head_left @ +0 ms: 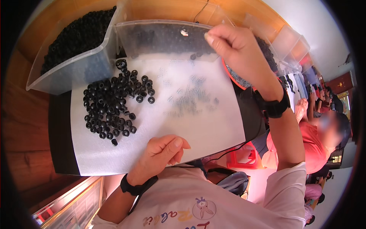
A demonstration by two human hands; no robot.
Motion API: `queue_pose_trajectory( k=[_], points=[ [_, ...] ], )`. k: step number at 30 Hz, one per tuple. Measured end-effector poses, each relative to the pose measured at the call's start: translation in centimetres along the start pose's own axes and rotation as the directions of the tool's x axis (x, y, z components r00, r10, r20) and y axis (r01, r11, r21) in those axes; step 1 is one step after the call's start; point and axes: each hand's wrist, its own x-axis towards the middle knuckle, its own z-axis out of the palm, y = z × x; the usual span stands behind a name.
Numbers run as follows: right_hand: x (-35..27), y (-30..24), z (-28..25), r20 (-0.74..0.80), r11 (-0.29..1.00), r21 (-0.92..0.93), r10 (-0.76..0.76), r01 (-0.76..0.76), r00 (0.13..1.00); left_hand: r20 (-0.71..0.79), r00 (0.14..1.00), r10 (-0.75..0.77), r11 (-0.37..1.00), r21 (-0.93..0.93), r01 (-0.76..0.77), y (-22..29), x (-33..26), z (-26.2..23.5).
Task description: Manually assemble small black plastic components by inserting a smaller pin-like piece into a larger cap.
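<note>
My left hand is above the front edge of a white sheet, its fingers curled and pressed together. Anything inside it is hidden. Up at the right, my right hand is closed in a pinch beside the rim of a clear plastic bin; what the fingertips hold, if anything, does not show. A heap of small black ring-shaped parts covers the left of the sheet. Right of the heap lie scattered small silvery pieces. Under my right wrist sits an orange-rimmed tray of grey bits, partly hidden.
A large clear bin full of black parts stands at the back left. More clear boxes are at the far right. A person in a red top sits to the right, near a red stool. A dark cable crosses the front edge.
</note>
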Motion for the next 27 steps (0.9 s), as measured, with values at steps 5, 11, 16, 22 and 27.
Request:
queue_pose_trajectory(
  k=[5,11,16,22,27],
  points=[
    [-2.9,-0.7,4.0,0.309,0.996,-0.015,0.086,-0.085,0.947,-0.006,1.0,0.002,1.0,0.002,-0.002,-0.1,0.0,0.0],
    [-3.3,-2.2,9.0,0.467,0.992,-0.056,-0.077,0.116,0.881,-0.004,0.999,0.033,0.999,0.008,-0.033,-0.3,0.2,0.2],
    [-2.7,-3.2,11.5,0.479,0.988,-0.055,-0.098,0.142,0.872,0.004,0.998,0.067,0.998,-0.02,-0.067,-0.7,0.2,0.1],
    [-3.0,-3.6,12.5,0.456,0.978,-0.09,-0.129,0.19,0.881,0.008,0.997,0.075,0.997,-0.008,-0.075,-0.9,0.3,0.0],
    [-3.5,-3.6,12.0,0.4,0.971,-0.104,-0.159,0.217,0.903,-0.037,0.997,0.065,0.995,-0.07,-0.067,-0.8,0.3,-0.1]
  ],
)
